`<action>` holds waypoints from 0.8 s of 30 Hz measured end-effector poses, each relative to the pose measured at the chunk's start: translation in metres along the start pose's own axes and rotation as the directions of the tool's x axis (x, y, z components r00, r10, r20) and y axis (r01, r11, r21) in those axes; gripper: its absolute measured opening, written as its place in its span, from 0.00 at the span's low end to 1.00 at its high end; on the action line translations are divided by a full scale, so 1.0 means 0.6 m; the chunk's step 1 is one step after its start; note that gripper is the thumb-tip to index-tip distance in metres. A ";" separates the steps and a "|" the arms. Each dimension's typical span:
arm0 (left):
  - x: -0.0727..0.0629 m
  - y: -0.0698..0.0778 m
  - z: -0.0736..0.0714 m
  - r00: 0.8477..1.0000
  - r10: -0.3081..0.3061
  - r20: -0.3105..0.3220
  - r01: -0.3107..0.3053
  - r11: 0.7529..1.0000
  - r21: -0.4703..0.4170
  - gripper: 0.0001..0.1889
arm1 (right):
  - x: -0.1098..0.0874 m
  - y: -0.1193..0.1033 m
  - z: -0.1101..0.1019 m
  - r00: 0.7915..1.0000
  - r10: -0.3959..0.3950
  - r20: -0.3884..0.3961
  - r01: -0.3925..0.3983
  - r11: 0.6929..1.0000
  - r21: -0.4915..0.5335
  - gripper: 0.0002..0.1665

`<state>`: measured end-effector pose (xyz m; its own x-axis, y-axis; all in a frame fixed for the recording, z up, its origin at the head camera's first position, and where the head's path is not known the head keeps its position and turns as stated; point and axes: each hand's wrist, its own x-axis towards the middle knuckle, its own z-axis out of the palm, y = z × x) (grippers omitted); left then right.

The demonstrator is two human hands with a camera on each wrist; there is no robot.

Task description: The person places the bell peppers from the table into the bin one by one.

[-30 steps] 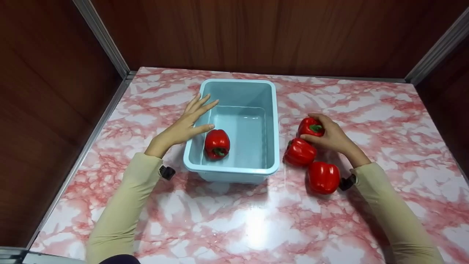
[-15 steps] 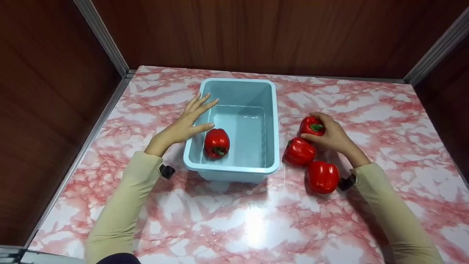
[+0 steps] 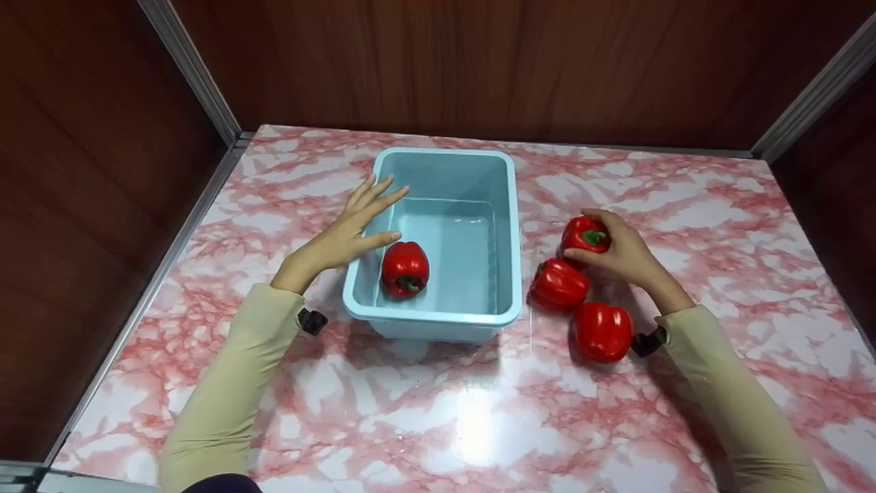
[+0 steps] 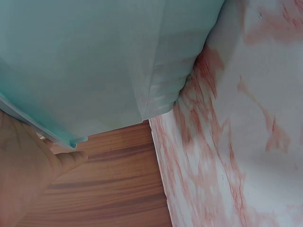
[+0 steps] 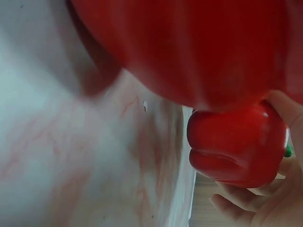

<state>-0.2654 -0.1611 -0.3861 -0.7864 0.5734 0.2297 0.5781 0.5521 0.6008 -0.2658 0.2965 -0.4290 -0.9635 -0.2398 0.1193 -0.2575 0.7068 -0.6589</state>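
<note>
A light blue plastic bin (image 3: 438, 317) stands mid-table, with one red bell pepper (image 3: 405, 269) lying inside near its front left. Fingers spread, my left hand (image 3: 342, 236) rests over the bin's left rim, holding nothing. On the right, my right hand (image 3: 626, 253) grips another red bell pepper (image 3: 582, 234) between thumb and fingers, its green stem facing the palm. Two more bell peppers lie close by on the table: one (image 3: 559, 285) just in front of the held one, the other (image 3: 603, 333) nearer me beside the wrist. In the right wrist view, a near pepper (image 5: 189, 42) partly covers the scene.
The table (image 3: 410, 424) has a glossy red-and-white marbled top. A dark wood panel (image 3: 479, 68) closes off the back, and another wood panel (image 3: 89, 205) stands along the left. Metal strips (image 3: 195, 75) run along the panel corners.
My right hand and the bell pepper in it have shifted slightly to the right, away from the pepper in front. My left hand has stayed in place.
</note>
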 end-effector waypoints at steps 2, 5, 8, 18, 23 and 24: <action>-0.001 0.000 0.000 1.000 -0.002 0.003 0.002 1.000 0.002 0.34 | -0.002 -0.002 -0.001 1.000 -0.004 -0.007 0.004 1.000 -0.001 0.48; -0.001 0.000 0.001 1.000 -0.005 0.003 0.005 1.000 0.000 0.35 | -0.003 -0.003 -0.003 1.000 0.010 -0.009 -0.010 1.000 0.003 0.49; -0.001 0.000 0.001 1.000 -0.002 0.003 0.002 1.000 0.000 0.35 | -0.003 -0.004 -0.005 0.999 0.032 -0.011 -0.032 0.999 0.014 0.49; 0.000 -0.001 0.000 1.000 -0.001 0.001 0.001 1.000 0.001 0.35 | -0.005 -0.011 -0.012 0.999 0.022 -0.042 -0.022 1.000 0.010 0.50; 0.000 -0.002 0.000 1.000 0.003 0.003 -0.003 1.000 0.011 0.35 | -0.005 -0.010 -0.015 0.999 0.032 -0.039 -0.032 0.999 0.014 0.50; 0.000 -0.002 0.000 1.000 0.003 0.004 -0.003 1.000 0.010 0.35 | -0.005 -0.009 -0.015 0.999 0.033 -0.039 -0.033 0.999 0.013 0.50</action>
<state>-0.2660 -0.1617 -0.3865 -0.7837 0.5775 0.2289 0.5828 0.5561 0.5925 -0.2623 0.2995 -0.4190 -0.9737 -0.1896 0.1264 -0.2246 0.7053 -0.6724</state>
